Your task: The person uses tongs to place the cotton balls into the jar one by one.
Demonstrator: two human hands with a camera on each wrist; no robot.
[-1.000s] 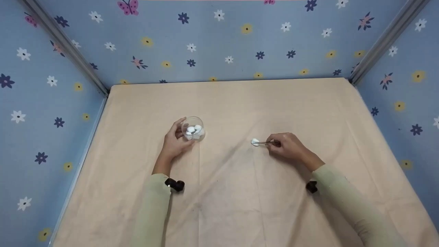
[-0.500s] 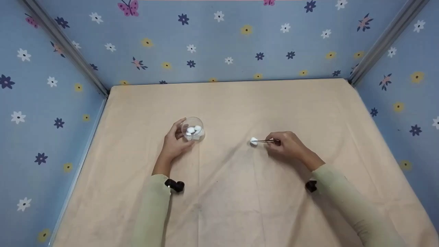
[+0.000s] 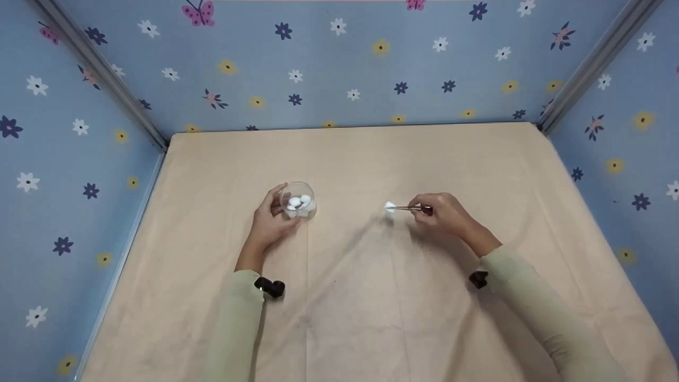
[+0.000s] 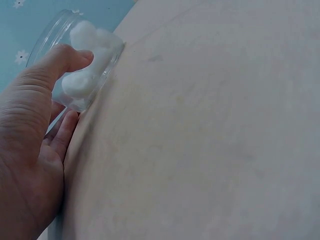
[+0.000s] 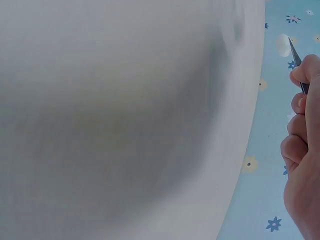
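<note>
A clear round plastic jar (image 3: pixel 298 190) with several white cotton balls (image 3: pixel 300 201) inside stands on the cloth left of the middle. My left hand (image 3: pixel 273 220) grips it from the left, its thumb across the near wall in the left wrist view, where the cotton balls (image 4: pixel 92 55) show through the side. My right hand (image 3: pixel 443 215) pinches metal tweezers (image 3: pixel 408 208) between thumb and fingers. At the tweezers' tips hangs one cotton ball (image 3: pixel 390 207), raised above the cloth with its shadow below. The right wrist view shows that cotton ball (image 5: pixel 283 45) at the tips as well.
A beige cloth (image 3: pixel 350 307) with creases covers the table. Blue panels (image 3: pixel 318 53) patterned with flowers and butterflies rise at the back and on both sides, with grey posts (image 3: pixel 594 63) at the corners. A black wrist camera (image 3: pixel 270 287) sits at the left cuff.
My right hand has lifted the tweezers and cotton ball off the cloth and moved slightly away from me. The left hand and jar have stayed in place.
</note>
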